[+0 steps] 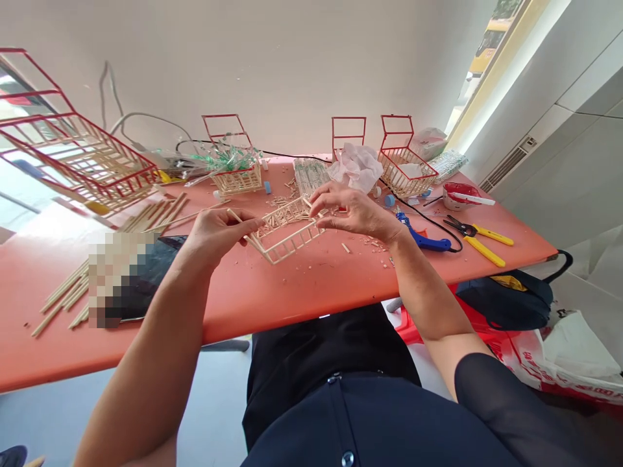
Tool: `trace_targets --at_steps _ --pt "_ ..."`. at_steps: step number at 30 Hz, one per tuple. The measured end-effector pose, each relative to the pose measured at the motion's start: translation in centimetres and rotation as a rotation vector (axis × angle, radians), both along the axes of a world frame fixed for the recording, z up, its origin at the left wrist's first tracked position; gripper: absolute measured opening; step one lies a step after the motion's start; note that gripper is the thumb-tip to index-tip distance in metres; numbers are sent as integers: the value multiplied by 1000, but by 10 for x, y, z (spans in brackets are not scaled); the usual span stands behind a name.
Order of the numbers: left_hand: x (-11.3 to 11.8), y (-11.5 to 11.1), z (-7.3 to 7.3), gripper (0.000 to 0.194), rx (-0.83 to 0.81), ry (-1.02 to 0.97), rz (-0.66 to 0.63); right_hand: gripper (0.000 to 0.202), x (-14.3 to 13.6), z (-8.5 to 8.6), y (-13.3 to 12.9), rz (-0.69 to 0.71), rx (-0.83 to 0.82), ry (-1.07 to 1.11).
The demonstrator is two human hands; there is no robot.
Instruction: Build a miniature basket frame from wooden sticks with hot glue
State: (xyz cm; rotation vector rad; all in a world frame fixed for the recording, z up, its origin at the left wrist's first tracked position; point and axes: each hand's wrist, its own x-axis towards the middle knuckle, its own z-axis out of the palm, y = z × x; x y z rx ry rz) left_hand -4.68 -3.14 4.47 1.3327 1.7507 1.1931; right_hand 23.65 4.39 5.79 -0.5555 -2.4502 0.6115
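A small frame of pale wooden sticks (292,245), with rows of short bars along its sides, is held above the orange table (272,305). My left hand (221,233) pinches its left end, where a stick juts up past the fingers. At the frame's right end is my right hand (353,211), its thumb and fingers curved round the corner and closed on it. Cut stick pieces (287,194) lie scattered behind the frame.
Red-trimmed stick carts (409,170) stand at the back, a larger one (97,155) at left. Long sticks (63,298) and a black packet (156,272) lie left. Right are a blue glue gun (428,243), yellow-handled pliers (479,243) and a red bowl (457,196).
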Motion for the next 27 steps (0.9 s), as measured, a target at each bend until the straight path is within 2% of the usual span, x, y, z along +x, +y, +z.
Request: trace_targets --at_steps 3,8,11,15,19,24,27 --pt "-10 3 -1 30 -14 15 32 23 -6 -5 -1 23 78 -132" --pt "-23 12 -12 35 -1 -10 -3 42 -14 -13 -4 -63 179 -202" --pt "-26 13 -16 37 -8 -3 -17 45 -16 -14 -9 -125 245 -199" --pt "-22 13 -16 30 -20 22 -14 37 -21 -13 -18 -198 289 -263" --pt "-15 12 -12 21 -39 -21 63 34 -28 -11 -25 -312 285 -222" --pt "-12 14 -12 10 -44 -101 135 14 -36 -10 -26 -519 257 -174" --pt "-11 14 -12 8 -46 -117 129 8 -40 -11 -28 -570 249 -223"
